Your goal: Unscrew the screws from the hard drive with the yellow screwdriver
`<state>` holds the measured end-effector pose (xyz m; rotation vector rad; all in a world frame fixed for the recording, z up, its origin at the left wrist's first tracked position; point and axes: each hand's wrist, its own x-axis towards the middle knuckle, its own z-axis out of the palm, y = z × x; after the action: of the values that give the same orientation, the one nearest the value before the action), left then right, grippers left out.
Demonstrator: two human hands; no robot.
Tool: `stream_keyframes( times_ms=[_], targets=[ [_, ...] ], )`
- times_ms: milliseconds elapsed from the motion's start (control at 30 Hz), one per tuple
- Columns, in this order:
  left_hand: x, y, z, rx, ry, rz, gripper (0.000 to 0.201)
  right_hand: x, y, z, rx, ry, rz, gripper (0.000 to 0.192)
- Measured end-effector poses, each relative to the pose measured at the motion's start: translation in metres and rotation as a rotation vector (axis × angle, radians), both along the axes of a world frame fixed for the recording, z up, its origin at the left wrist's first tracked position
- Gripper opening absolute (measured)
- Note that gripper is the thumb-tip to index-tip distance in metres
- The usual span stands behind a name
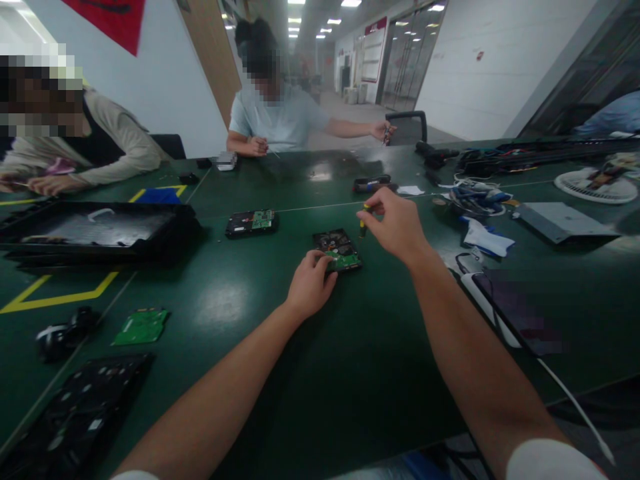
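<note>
A hard drive (338, 251) lies flat near the middle of the dark green table (380, 347), its green circuit board facing up. The left hand (311, 285) rests on its near left corner, fingers curled down onto the edge and pressing it to the table. Just above the drive's far right corner, the right hand (395, 225) pinches a small yellow-handled screwdriver (365, 222) between thumb and fingertips; the tool stands nearly upright, its tip close to the drive, though whether it touches cannot be told.

A second hard drive (251, 223) sits to the left, well apart, also board-up. Further left lies a black tray (100, 233) with glossy contents, and nearer the person a loose green circuit board (141, 326), a small black object (63, 337) beside it and a black perforated panel (75, 417) at the table's corner. To the right lie a bundle of blue and white cables (475, 197), a grey flat case (563, 221), a dark tablet-like slab (520, 320) with a white cable (575, 407) running off it, and a white fan grille (597, 187).

Nothing lies between the hands and the drive. Both forearms reach forward, bare, white sleeves at the bottom edge; the right wrist is raised and bent, the left lies low. Across the table, two other people sit working with their own hands.
</note>
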<state>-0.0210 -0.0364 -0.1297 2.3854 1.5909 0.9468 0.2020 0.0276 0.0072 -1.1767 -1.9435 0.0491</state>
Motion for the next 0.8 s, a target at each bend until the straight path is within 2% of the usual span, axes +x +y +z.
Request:
stream_keyframes(
  times_ms=[67,167,367,500,600,800],
  targets=[
    [0.0001,-0.0002,0.0006,-0.005,0.001,-0.001,0.038,0.0002,-0.0002,0.0003,-0.004,-0.018,0.041,0.010],
    [-0.0002,-0.0004,0.0006,-0.010,0.007,0.003,0.038,0.0009,-0.0001,0.0004,-0.004,-0.061,0.073,0.017],
    [-0.0009,0.0000,-0.0004,0.022,-0.007,-0.010,0.037,0.0020,-0.0005,0.0007,-0.037,-0.003,0.045,0.016],
    [-0.0006,0.0000,0.0005,0.008,-0.009,-0.004,0.037,0.0011,-0.0014,0.0021,-0.024,-0.045,0.076,0.014],
    [-0.0003,0.0002,0.0008,0.005,-0.008,-0.005,0.037,0.0009,-0.0017,0.0022,-0.015,-0.057,0.052,0.019],
    [-0.0006,0.0002,0.0000,0.003,-0.005,-0.006,0.038,0.0018,-0.0002,0.0010,-0.016,-0.040,0.035,0.014]
  ],
)
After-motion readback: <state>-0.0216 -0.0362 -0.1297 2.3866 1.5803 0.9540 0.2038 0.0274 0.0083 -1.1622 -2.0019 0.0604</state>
